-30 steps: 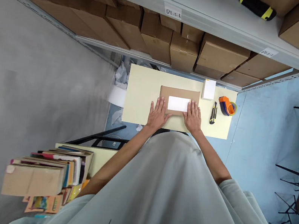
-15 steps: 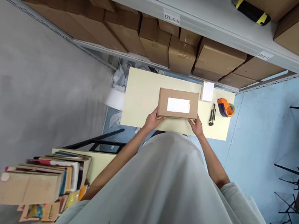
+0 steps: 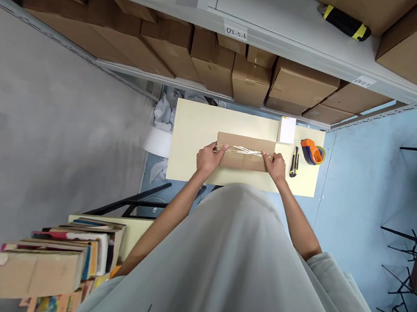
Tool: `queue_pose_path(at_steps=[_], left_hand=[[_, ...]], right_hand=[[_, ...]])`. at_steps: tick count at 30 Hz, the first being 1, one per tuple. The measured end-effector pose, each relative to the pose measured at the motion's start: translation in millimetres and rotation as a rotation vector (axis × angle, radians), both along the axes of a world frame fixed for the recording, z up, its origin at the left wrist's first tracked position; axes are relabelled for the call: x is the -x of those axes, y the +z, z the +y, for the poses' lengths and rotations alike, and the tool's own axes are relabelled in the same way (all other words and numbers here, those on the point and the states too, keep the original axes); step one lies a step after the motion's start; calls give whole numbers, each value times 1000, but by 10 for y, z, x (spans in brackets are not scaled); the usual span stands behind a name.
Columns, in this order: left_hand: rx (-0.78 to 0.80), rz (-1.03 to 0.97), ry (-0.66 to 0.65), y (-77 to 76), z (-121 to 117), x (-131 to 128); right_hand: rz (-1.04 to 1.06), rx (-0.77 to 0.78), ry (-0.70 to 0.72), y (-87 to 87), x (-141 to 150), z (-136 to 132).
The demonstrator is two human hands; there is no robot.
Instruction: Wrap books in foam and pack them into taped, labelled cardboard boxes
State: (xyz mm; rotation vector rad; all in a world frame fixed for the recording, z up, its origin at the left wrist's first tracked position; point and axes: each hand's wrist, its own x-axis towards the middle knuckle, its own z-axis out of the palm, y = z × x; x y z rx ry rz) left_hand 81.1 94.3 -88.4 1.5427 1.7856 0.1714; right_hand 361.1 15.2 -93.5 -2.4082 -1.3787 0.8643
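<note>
A brown cardboard box point(image 3: 243, 161) is held between my two hands over the pale yellow table point(image 3: 187, 163). Shiny clear tape runs along the side of it that faces me. My left hand point(image 3: 208, 158) grips its left end, thumb on the taped face. At the right end my right hand point(image 3: 276, 167) grips it the same way. To the right of the box lie a black and yellow utility knife point(image 3: 295, 162) and an orange tape dispenser point(image 3: 312, 152). A small white box point(image 3: 287, 130) stands behind the knife.
Above the table's far side runs a grey shelf point(image 3: 264, 13) with cardboard boxes below and on it. Another utility knife point(image 3: 345, 23) lies up there. A stack of books point(image 3: 41, 266) is at the lower left. Black metal frames point(image 3: 414, 238) stand at the right.
The box has been turned: its face with the white label no longer shows, and a taped side faces me. Both thumbs have moved onto that side.
</note>
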Motion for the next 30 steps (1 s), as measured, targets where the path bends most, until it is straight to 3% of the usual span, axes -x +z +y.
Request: queue_pose_path(at_steps=[3, 6, 9, 12, 14, 17, 21, 24, 30], left_hand=[[-2, -71, 60, -75, 118, -65], [27, -298, 54, -164, 156, -12], [98, -532, 44, -276, 49, 157], [218, -601, 67, -387, -165, 320], [250, -623, 63, -437, -300, 381], [174, -570, 85, -452, -417, 427], [-35, -385, 83, -392, -394, 449], [-81, -307, 101, -377, -271, 385], [-25, -201, 151, -454, 63, 231]], right_hand=[[17, 12, -23, -79, -21, 155], [138, -11, -34, -97, -110, 124], [395, -67, -125, -125, -187, -131], [607, -64, -173, -196, -158, -448], [657, -73, -144, -235, -82, -595], [606, -118, -131, -212, 21, -661], [380, -145, -76, -52, 5, -513], [229, -106, -13, 5, -39, -252], [149, 58, 59, -169, 18, 288]])
